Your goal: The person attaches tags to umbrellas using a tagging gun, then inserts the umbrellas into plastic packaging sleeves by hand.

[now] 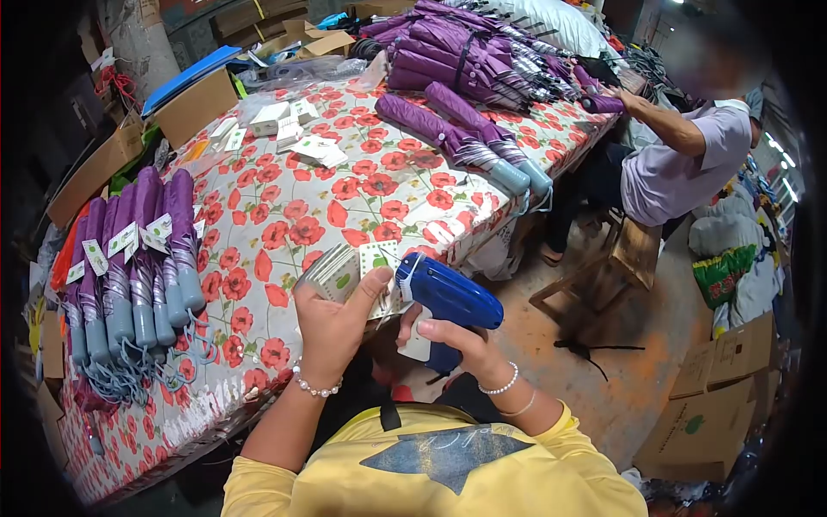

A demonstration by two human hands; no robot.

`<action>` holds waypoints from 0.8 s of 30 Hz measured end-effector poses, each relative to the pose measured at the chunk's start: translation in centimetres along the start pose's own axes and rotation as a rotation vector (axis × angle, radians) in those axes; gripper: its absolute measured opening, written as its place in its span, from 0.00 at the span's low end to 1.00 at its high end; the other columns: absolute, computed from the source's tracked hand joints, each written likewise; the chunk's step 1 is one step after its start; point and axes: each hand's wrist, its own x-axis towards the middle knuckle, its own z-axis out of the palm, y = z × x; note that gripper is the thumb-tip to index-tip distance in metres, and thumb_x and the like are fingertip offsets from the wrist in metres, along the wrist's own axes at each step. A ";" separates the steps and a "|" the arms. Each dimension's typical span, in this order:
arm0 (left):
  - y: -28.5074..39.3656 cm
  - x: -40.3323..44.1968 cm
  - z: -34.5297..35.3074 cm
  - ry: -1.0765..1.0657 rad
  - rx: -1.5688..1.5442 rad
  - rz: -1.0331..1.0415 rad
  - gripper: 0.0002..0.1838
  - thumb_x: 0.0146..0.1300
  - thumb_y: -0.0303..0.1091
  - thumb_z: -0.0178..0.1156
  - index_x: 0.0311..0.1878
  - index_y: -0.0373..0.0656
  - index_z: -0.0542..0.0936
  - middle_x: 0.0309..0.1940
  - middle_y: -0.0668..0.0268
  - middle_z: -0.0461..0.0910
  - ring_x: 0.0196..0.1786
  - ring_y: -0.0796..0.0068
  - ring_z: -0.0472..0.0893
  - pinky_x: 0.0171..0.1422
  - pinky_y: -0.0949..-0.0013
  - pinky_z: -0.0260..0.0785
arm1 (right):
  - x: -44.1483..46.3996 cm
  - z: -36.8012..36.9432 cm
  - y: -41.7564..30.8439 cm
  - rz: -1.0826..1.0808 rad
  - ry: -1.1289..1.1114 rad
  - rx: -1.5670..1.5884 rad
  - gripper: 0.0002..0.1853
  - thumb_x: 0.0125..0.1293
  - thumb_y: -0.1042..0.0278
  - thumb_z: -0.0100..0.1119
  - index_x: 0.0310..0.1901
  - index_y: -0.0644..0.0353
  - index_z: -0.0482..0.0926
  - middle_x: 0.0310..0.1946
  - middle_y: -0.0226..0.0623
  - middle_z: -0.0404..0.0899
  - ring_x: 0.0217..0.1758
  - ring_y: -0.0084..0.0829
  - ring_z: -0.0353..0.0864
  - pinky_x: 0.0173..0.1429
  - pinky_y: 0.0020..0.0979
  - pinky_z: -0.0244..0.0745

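Observation:
My left hand [338,323] holds a stack of small printed tags [334,274], its thumb pressing one tag [379,256] that stands out to the right. Wrapped round the handle of a blue tagging gun [448,297] is my right hand [452,340]. The gun's needle tip points left, at the raised tag; whether it passes through the tag is too small to tell. At the left of the table lie several folded purple umbrellas [142,258] with grey handles and tags on them. Two more folded umbrellas [457,138] lie beyond my hands.
The table has a poppy-patterned cloth [284,207]. Loose tag stacks [289,125] lie near its far side, beside a big purple umbrella bundle [465,56]. At the right a person [689,155] sits on a wooden stool [633,254], holding a purple umbrella. Cardboard boxes [702,422] stand lower right.

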 end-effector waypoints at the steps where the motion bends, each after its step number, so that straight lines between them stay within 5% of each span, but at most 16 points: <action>1: 0.1 -0.1 0.1 0.012 -0.006 0.018 0.09 0.56 0.32 0.68 0.32 0.36 0.79 0.26 0.69 0.80 0.26 0.84 0.77 0.29 0.78 0.68 | 0.0 0.0 0.1 0.006 0.011 -0.001 0.12 0.61 0.67 0.59 0.43 0.64 0.74 0.31 0.35 0.78 0.37 0.26 0.79 0.44 0.28 0.73; 13: -0.3 0.2 1.3 0.008 -0.025 0.004 0.07 0.58 0.29 0.66 0.33 0.35 0.81 0.25 0.71 0.80 0.26 0.85 0.76 0.30 0.78 0.68 | 0.1 0.1 0.5 0.075 0.094 0.116 0.12 0.60 0.65 0.58 0.41 0.64 0.75 0.30 0.35 0.79 0.36 0.26 0.79 0.43 0.29 0.73; 17: -0.5 0.2 1.2 -0.009 -0.029 -0.004 0.06 0.60 0.27 0.64 0.36 0.33 0.81 0.27 0.70 0.80 0.28 0.85 0.76 0.33 0.78 0.69 | 0.0 -0.3 0.5 0.117 0.073 0.031 0.19 0.59 0.66 0.53 0.49 0.68 0.70 0.34 0.42 0.79 0.38 0.32 0.81 0.46 0.32 0.77; 22: -1.0 1.0 0.4 -0.211 0.209 0.367 0.06 0.59 0.24 0.62 0.39 0.32 0.79 0.32 0.62 0.80 0.33 0.78 0.78 0.36 0.75 0.70 | -0.2 -0.8 0.6 0.187 0.045 0.179 0.15 0.59 0.65 0.57 0.44 0.65 0.74 0.30 0.38 0.79 0.36 0.29 0.80 0.45 0.30 0.75; 24: -0.5 1.3 0.2 -0.294 0.328 0.502 0.08 0.58 0.24 0.63 0.40 0.33 0.78 0.34 0.60 0.79 0.34 0.76 0.79 0.36 0.75 0.70 | 0.2 -1.8 1.0 0.271 -0.179 0.569 0.15 0.58 0.65 0.56 0.43 0.66 0.74 0.30 0.42 0.79 0.36 0.34 0.80 0.45 0.32 0.77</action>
